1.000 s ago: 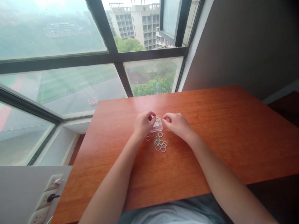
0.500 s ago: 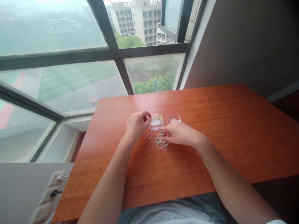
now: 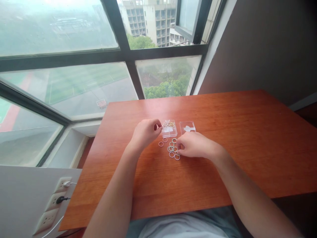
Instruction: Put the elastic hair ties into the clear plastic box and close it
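My left hand [image 3: 146, 133] is closed, with thumb and fingertips pinched at the left edge of a clear plastic box [image 3: 169, 134]. Small pale and gold-coloured rings [image 3: 171, 124] lie in the back compartments of this box. My right hand [image 3: 196, 144] reaches in from the right, its fingertips pinched at a pale ring beside a loose cluster of rings [image 3: 171, 154]; the fingers hide most of that ring. Two pinkish rings [image 3: 160, 144] lie apart, left of the cluster. A second clear piece, perhaps the lid [image 3: 187, 125], sits behind my right hand.
The reddish-brown wooden table [image 3: 242, 142] reaches far to the right. Large windows [image 3: 168, 77] stand behind it, a grey wall [image 3: 267, 43] at right. Sockets with plugs [image 3: 53, 201] are on the low wall at lower left.
The whole view has shifted slightly, so table and box appear further right. My right hand has drawn a little to the right over the rings. The left hand stays at the box edge.
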Demonstrator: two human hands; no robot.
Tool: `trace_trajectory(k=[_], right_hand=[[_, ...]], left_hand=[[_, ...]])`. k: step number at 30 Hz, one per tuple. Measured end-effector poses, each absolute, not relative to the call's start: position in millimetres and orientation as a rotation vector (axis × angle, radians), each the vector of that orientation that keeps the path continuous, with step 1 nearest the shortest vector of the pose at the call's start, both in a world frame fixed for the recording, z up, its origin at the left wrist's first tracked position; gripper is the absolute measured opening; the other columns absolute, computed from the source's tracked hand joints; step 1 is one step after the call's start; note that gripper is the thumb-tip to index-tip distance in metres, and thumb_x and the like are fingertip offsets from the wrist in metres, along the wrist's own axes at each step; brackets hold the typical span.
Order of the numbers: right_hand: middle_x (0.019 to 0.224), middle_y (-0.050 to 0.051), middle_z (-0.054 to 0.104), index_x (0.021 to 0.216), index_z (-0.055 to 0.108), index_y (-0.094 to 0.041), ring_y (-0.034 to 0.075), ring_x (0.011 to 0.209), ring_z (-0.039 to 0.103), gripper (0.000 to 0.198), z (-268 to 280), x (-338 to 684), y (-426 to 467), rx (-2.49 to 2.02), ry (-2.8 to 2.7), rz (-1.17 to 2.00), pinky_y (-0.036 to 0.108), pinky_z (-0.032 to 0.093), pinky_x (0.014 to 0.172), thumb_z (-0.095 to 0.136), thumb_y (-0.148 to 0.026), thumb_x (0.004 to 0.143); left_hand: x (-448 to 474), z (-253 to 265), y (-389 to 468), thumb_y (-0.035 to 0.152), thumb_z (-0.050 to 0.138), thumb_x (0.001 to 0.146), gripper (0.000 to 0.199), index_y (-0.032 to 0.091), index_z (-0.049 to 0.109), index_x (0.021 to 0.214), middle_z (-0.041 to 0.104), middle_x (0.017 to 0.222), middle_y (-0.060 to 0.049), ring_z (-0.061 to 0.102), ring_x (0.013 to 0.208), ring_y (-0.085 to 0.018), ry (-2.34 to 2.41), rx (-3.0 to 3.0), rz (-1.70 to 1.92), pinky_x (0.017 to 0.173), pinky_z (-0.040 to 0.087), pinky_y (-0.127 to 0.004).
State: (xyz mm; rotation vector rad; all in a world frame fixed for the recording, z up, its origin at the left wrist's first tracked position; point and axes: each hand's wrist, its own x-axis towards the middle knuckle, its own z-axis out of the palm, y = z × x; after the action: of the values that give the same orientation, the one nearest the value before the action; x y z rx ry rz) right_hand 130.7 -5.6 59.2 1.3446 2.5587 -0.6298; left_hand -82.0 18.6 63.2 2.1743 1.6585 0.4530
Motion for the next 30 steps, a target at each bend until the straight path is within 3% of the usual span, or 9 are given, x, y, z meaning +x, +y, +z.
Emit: trace_trajectory(k=[7,19,30], right_hand=[[0.073,0.005,0.070,0.070,0.069,-0.021,0.017,0.067,0.059,0.015,55.0,123.6,-8.6,1.367,2.548,-0.524,0.027,0.029,0.054,0.055,-0.021,0.076],[0.075,0.005,0.070,0.075,0.071,-0.021,0.018,0.068,0.060,0.020,49.3,118.8,-5.7,1.424,2.593,-0.369,0.026,0.028,0.054,0.052,-0.023,0.081],[0.065,-0.001,0.066,0.067,0.068,-0.022,0.012,0.058,0.052,0.016,49.8,124.4,-3.2,1.438,2.690,-0.558,0.025,0.026,0.053,0.055,-0.020,0.077]], left_hand=[[-96.2,63.3,12.7,0.024,0.055,0.075,0.016,0.021,0.071,0.077,0.070,0.074,0.000,0.055,0.061,-0.012,1.482,2.125,0.050,0.054,0.033,-0.023],[-87.4,60.4,12.9,0.025,0.059,0.075,0.016,0.022,0.075,0.075,0.072,0.076,-0.002,0.055,0.063,-0.014,1.457,2.171,-0.070,0.055,0.033,-0.024],[-80.2,57.3,11.8,0.024,0.058,0.075,0.017,0.021,0.075,0.074,0.071,0.071,-0.002,0.053,0.061,-0.012,1.378,2.176,-0.078,0.056,0.032,-0.024]])
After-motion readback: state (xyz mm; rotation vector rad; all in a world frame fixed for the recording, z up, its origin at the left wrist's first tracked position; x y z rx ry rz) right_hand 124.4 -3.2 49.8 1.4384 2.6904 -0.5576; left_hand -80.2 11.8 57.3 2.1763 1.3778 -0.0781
